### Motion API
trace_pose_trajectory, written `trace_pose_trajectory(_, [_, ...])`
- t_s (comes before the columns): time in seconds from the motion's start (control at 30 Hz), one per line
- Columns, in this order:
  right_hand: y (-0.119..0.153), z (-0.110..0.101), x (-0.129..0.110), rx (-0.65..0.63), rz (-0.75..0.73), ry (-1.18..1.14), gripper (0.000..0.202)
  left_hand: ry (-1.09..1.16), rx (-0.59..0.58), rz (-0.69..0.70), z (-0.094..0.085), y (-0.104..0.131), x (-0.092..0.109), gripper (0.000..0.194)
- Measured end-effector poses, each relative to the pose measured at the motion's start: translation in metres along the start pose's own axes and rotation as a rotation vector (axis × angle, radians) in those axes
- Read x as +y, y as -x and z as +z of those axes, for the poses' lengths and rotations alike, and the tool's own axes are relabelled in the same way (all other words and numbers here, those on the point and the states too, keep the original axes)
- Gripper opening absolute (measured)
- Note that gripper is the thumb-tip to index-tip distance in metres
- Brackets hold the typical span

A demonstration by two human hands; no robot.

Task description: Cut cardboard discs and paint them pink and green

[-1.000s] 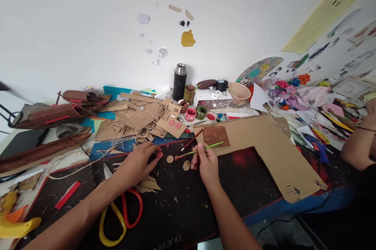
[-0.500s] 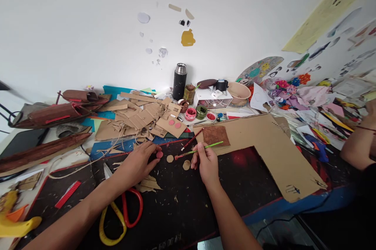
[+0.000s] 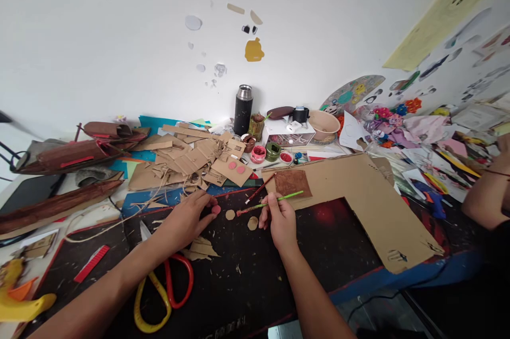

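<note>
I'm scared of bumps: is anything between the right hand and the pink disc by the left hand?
Yes: one brown disc lies between the pink disc and the tip of the green brush, another nearer the right hand.

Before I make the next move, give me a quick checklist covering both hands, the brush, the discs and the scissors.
1. Right hand holding green brush: ok.
2. Brush tip coated pink: ok.
3. Left hand at pink disc: ok, at its edge.
4. Paint on that disc dry: cannot tell.
5. Two brown discs lying between the hands: ok.
6. Scissors clear of the arms: not ok, left forearm crosses over them.
</note>
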State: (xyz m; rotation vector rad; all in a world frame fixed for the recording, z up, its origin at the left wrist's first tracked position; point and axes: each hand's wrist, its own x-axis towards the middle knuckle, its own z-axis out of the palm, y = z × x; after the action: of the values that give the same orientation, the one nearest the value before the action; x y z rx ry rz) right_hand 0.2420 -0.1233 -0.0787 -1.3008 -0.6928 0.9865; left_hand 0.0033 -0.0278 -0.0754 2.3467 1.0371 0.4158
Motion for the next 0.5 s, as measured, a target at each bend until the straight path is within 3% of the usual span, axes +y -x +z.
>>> trace_pose_trajectory(0.5, [-0.0005,-0.0007,0.0017,0.002,-0.005,0.015,0.056,0.025,-0.007,0.021,-0.0028,-0.0002,0.0018,0.030])
